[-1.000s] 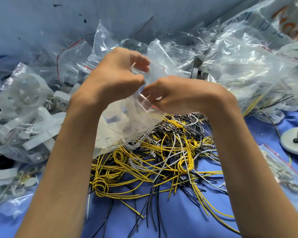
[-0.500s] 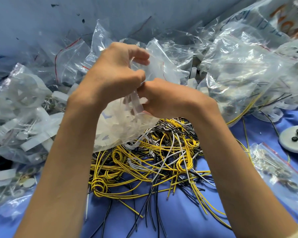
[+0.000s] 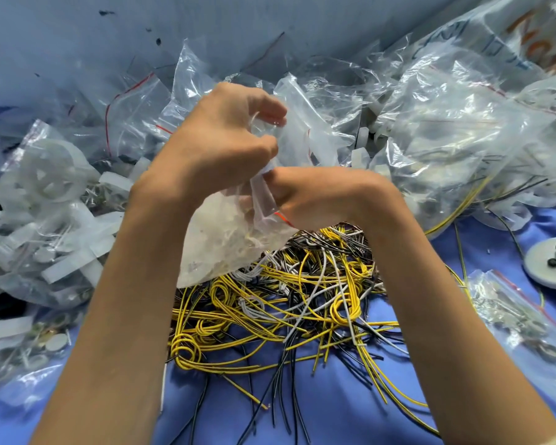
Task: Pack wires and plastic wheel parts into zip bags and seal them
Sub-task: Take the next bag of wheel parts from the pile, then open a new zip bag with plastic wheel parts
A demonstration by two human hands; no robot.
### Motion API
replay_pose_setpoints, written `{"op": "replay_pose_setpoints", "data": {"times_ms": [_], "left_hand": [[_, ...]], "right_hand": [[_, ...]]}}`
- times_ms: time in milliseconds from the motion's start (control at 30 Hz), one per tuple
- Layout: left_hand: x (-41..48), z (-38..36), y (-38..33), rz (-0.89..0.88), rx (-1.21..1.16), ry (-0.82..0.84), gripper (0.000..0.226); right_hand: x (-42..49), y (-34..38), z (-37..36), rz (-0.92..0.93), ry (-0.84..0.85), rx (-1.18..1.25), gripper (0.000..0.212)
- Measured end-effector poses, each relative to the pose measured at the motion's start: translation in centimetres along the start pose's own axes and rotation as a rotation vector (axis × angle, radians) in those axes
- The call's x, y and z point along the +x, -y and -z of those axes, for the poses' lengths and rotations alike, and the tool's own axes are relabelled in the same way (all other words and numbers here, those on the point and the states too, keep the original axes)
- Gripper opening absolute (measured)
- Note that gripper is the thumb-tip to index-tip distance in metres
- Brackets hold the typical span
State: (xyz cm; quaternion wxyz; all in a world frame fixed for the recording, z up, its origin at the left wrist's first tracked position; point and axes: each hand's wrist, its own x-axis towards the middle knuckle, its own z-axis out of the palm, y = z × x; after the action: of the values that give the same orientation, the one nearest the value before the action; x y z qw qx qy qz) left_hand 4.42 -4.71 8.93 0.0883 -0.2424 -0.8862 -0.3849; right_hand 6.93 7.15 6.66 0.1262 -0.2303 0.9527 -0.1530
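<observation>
While we hold zip bag [image 3: 206,255] of white plastic parts [image 3: 235,231] above wire pile [image 3: 289,300], left hand [image 3: 219,146] and right hand [image 3: 321,197] pinch its mouth, fingers curled. We judge sealing underway; next, press strip closed along whole width.

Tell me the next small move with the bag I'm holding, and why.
Probably pinch the red zip strip flat and slide the fingers along it to seal. Both the left hand and the right hand grip the mouth of the zip bag, which already holds whitish parts and hangs above the wire pile; the mouth looks crumpled, not pressed shut.
</observation>
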Motion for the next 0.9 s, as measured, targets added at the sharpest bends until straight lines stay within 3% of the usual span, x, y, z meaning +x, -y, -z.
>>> {"op": "replay_pose_setpoints", "data": {"times_ms": [100,167,267,367,500,567,700,900], "left_hand": [[0.2,-0.3,0.6,0.022,0.058,0.083,0.044],[0.5,-0.6,1.3,0.043,0.123,0.106,0.047],[0.6,-0.5,2.1,0.119,0.194,0.104,0.050],[0.5,-0.5,2.5,0.156,0.335,0.136,0.053],[0.6,-0.8,3.2,0.179,0.468,0.148,0.049],[0.7,-0.9,3.5,0.196,0.501,0.152,0.046],[0.7,-1.1,3.8,0.227,0.561,0.174,0.028],[0.8,-1.3,4.3,0.228,0.587,0.205,0.026]], "right_hand": [[-0.2,-0.5,0.1,-0.021,-0.054,0.003,0.021],[-0.5,-0.8,0.5,-0.026,-0.119,0.005,0.033],[-1.0,-1.7,1.0,-0.046,-0.252,0.096,0.014],[-1.5,-3.0,1.6,-0.069,-0.405,0.246,0.015],[-2.1,-4.5,2.3,-0.125,-0.551,0.196,0.011],[-2.4,-5.1,2.4,-0.192,-0.466,0.141,0.014],[-2.8,-5.8,1.8,-0.394,-0.014,-0.041,0.031],[-1.9,-5.7,0.9,-0.401,0.083,-0.040,0.027]]}}
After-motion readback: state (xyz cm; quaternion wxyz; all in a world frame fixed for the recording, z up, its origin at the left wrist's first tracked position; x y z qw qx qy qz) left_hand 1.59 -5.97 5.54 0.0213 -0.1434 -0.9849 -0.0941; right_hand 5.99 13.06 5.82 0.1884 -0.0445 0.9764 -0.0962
